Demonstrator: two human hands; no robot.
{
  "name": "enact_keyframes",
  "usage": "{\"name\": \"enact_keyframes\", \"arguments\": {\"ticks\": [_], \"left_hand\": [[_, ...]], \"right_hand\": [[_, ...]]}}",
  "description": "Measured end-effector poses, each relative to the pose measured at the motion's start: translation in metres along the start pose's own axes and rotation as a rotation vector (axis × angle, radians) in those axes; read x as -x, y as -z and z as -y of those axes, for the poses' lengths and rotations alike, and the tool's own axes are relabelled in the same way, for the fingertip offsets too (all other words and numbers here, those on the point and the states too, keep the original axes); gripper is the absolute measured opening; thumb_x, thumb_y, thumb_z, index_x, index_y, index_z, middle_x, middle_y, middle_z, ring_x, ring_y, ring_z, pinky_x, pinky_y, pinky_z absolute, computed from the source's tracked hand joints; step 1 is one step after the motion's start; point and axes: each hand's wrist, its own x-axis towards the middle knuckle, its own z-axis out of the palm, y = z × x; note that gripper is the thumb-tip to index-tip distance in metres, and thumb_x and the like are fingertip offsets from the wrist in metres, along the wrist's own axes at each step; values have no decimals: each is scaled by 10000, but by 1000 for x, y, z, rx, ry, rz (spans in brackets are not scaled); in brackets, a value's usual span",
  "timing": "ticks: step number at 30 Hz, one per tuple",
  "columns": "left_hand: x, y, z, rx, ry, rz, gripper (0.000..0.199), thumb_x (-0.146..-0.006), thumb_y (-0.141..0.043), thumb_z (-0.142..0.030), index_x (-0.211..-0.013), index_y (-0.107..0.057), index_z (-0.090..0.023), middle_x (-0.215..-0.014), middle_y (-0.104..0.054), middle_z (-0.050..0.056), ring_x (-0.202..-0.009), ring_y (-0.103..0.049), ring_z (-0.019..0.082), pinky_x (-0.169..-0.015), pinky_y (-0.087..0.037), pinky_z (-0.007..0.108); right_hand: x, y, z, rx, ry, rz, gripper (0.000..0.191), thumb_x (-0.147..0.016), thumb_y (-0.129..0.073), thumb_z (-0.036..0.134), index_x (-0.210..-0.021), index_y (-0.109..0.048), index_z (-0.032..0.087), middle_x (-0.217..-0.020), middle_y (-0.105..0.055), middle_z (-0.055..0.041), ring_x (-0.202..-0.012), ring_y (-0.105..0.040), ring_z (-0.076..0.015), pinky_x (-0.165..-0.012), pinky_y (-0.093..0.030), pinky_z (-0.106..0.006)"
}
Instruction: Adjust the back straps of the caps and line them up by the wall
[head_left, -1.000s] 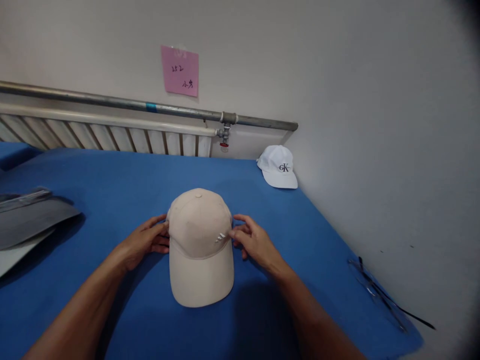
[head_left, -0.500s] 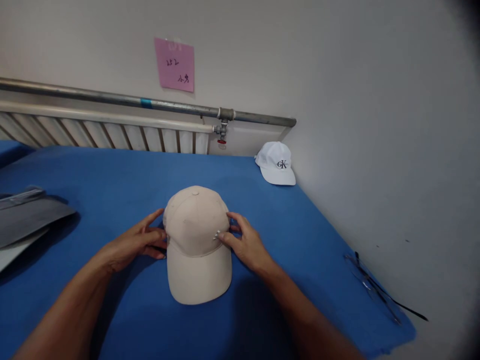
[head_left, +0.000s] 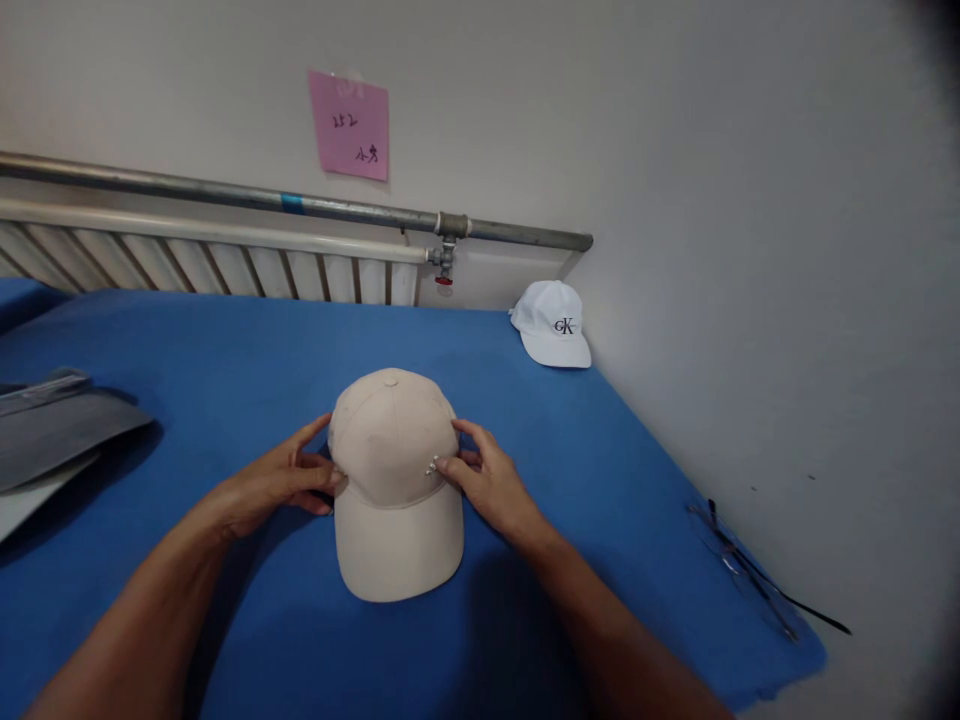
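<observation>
A beige cap [head_left: 394, 440] rests upright on the blue surface [head_left: 247, 350], its brim pointing toward me. Small silvery ornaments show on the right part of its front. My left hand [head_left: 281, 475] grips the cap's left side, thumb at the front near the brim seam and index finger further back. On the opposite side, my right hand [head_left: 487, 480] has its thumb on the crown beside the ornaments and its index finger on the cap's side edge. The other fingertips are partly hidden behind the cap.
A white cap [head_left: 553, 325] sits at the back right corner by the wall. Glasses [head_left: 742, 570] lie at the right edge. Grey headwear [head_left: 67, 430] is at the left. Behind are a radiator [head_left: 225, 265], a metal pipe [head_left: 360, 212] and a pink note [head_left: 350, 127].
My left thumb has moved slightly right onto the front of the beige cap. My right hand stays nearly still at the cap's side.
</observation>
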Motion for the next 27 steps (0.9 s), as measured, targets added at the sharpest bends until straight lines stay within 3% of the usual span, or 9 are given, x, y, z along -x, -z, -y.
{"name": "enact_keyframes", "arguments": {"ticks": [11, 27], "left_hand": [[2, -2, -2, -15, 2, -11, 1154, -661, -812, -217, -1547, -75, -274, -787, -683, 24, -742, -673, 220, -658, -582, 327], [3, -2, -3, -42, 0, -13, 1126, -666, -810, -229, -1543, -105, -261, -818, -662, 47, -760, -669, 230, -658, -578, 328]], "right_hand": [[-1, 1, -5, -55, 7, 13, 570, -718, -711, 332, -1263, -564, 254, -1082, -652, -81, -962, -630, -225, -780, -525, -352], [0, 6, -3, -63, 23, 52, 513, -727, -685, 274, -1228, -577, 245, -1053, -658, -60, -963, -618, -207, -777, -520, -331]]}}
